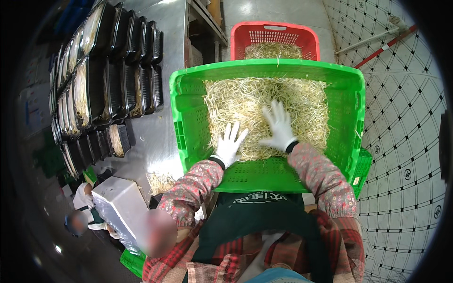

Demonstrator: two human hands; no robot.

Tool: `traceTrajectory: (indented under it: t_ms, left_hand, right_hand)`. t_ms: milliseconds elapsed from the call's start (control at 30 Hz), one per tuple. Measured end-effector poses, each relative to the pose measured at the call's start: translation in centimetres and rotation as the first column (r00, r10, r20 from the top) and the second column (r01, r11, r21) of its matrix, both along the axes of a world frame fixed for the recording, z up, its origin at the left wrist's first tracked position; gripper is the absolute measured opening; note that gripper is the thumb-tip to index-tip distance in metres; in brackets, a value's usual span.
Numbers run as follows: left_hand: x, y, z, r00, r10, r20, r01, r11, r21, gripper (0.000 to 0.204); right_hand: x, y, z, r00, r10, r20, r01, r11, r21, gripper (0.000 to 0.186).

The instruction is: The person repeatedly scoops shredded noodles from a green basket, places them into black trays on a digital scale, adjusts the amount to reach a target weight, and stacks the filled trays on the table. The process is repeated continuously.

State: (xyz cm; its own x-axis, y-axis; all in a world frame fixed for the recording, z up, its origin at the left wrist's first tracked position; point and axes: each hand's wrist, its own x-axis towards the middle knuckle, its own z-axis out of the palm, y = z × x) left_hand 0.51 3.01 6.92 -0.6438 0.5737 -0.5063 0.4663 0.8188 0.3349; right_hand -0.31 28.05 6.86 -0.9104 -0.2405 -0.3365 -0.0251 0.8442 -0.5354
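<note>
A large green plastic crate [266, 68] in front of me holds a bed of pale bean sprouts [306, 113]. My left hand [229, 146], in a white glove, rests on the sprouts at the lower left of the pile, fingers spread. My right hand [278, 127], gloved the same way, is further forward near the middle of the pile, fingers apart on or just over the sprouts. Both forearms have flowered sleeves and reach over the crate's near side.
Stacked black trays of sprouts [94, 85] stand on a steel table [172, 33] at left. A red basket [273, 28] sits beyond my crate. A co-worker [87, 207] is at lower left beside a white box [118, 207]. Tiled floor [396, 132] with pipes [384, 47] lies right.
</note>
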Motion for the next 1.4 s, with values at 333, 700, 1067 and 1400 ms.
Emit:
traceTrajectory:
  t_ms: [333,700,1067,1400]
  left_hand:
    - [-11.8,5.3,-1.8,0.984,0.165,-0.065,-0.164,0.986,0.017,0.114]
    - [-7.7,-1.4,1.7,0.982,0.166,-0.091,-0.154,0.98,0.124,0.041]
    - [-3.1,-3.1,4.4,0.99,0.089,-0.109,-0.078,0.992,0.101,0.05]
    - [-2.0,2.0,1.0,0.963,0.005,-0.271,0.038,0.987,0.153,0.073]
  right_hand:
    - [-7.7,0.8,-2.4,0.979,0.078,0.19,-0.098,0.99,0.102,0.112]
    - [-4.7,8.1,-3.4,0.966,-0.242,0.094,0.242,0.97,0.007,0.04]
    - [-0.7,7.0,-6.9,0.964,-0.21,0.165,0.219,0.975,-0.039,0.068]
    - [-8.7,0.9,-0.8,0.997,0.06,0.039,-0.049,0.969,-0.242,0.088]
